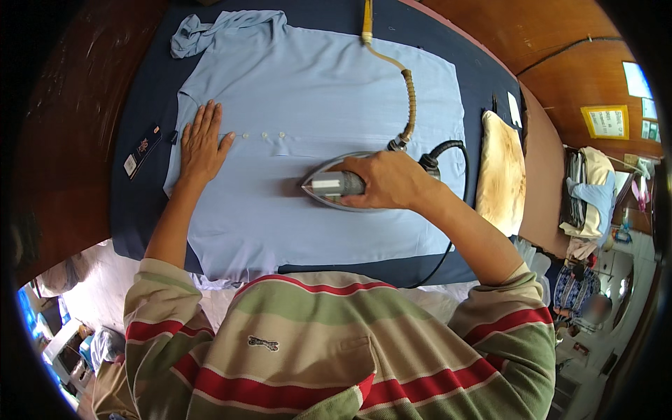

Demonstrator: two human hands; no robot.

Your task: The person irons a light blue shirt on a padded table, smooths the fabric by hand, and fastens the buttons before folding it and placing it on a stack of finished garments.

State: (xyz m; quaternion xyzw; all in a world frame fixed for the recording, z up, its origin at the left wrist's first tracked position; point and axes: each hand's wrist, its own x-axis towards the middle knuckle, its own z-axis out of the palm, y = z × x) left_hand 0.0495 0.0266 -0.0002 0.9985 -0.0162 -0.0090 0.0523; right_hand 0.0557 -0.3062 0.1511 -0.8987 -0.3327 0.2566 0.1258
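A light blue shirt lies spread flat on a dark blue padded ironing table, its collar bunched at the far left. My left hand presses flat on the shirt near its left edge, fingers apart, beside a row of small buttons. My right hand grips the grey handle of a steam iron, which rests sole-down on the middle of the shirt, tip pointing left. A ribbed tan hose and a black cord run from the iron's rear.
A small dark tag lies on the table left of the shirt. A scorched cream pad sits at the table's right end. Folded clothes are piled further right. A brown wooden wall surrounds the table.
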